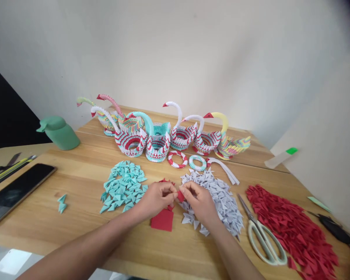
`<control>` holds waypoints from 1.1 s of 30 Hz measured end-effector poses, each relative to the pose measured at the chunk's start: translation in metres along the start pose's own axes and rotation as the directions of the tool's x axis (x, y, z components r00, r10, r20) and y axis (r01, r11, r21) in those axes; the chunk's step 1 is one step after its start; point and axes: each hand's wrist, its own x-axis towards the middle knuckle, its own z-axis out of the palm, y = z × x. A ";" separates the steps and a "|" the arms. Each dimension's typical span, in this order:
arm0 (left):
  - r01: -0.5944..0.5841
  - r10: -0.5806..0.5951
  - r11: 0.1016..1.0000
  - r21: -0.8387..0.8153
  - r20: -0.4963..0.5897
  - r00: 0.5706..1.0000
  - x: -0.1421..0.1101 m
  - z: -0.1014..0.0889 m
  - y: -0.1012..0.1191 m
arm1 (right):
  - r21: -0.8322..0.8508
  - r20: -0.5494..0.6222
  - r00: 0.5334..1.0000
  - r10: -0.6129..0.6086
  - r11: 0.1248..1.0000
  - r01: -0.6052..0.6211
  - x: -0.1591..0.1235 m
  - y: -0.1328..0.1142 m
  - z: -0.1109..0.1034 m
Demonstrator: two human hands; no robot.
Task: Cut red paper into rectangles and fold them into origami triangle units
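Between my hands is a small piece of red paper (181,196), pinched at the fingertips. My left hand (157,197) has thumb and forefinger closed at its left edge, and my right hand (200,200) grips it from the right. Its exact folds are too small to make out. Below my left hand lies a red paper sheet or stack (162,220), with a few red folded pieces (170,207) just above it, partly hidden. Teal folded paper triangles (124,186) are heaped to the left. Pale grey-white triangles (221,198) spread beneath and beyond my right hand.
Several paper swans (131,142) stand along the back, with a red-white ring (177,159) and a teal-white ring (197,163) before them. Scissors (264,237) and a red triangle heap (294,229) lie right. A phone (19,190) and a green container (61,134) are left.
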 end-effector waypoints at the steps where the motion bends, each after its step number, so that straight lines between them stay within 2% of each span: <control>1: 0.001 -0.001 1.000 -0.003 0.010 1.000 0.000 0.000 0.001 | 0.010 -0.001 1.000 0.004 1.000 -0.004 0.000 0.000 0.000; 5: 0.026 -0.023 0.998 -0.055 0.052 0.998 -0.001 0.000 0.005 | 0.068 -0.027 1.000 0.009 0.998 -0.008 -0.001 0.001 -0.002; 8: 0.041 -0.039 0.992 -0.117 0.015 0.999 0.000 -0.002 0.008 | 0.151 -0.046 0.999 0.012 0.988 -0.005 0.000 0.003 -0.006; 13: 0.043 -0.054 0.979 -0.200 -0.048 0.997 0.000 -0.004 0.014 | 0.228 0.071 0.997 0.028 0.973 -0.044 0.001 0.004 -0.005; 15: 0.043 -0.057 0.976 -0.215 -0.056 0.997 0.000 -0.004 0.015 | 0.227 0.077 0.996 0.046 0.972 -0.063 0.001 0.005 -0.002; 21: 0.049 -0.062 0.980 -0.190 -0.062 0.996 0.001 -0.003 0.015 | 0.192 0.023 0.998 0.061 0.979 -0.065 0.000 0.008 0.001; 28: 0.019 -0.030 0.991 -0.129 -0.079 0.996 0.002 -0.004 0.011 | 0.165 0.085 0.996 0.020 0.986 -0.034 0.000 0.003 -0.004; 33: -0.006 0.003 0.998 -0.065 -0.048 0.999 0.000 -0.003 0.009 | 0.142 0.053 0.999 0.011 0.990 -0.018 0.000 0.001 -0.006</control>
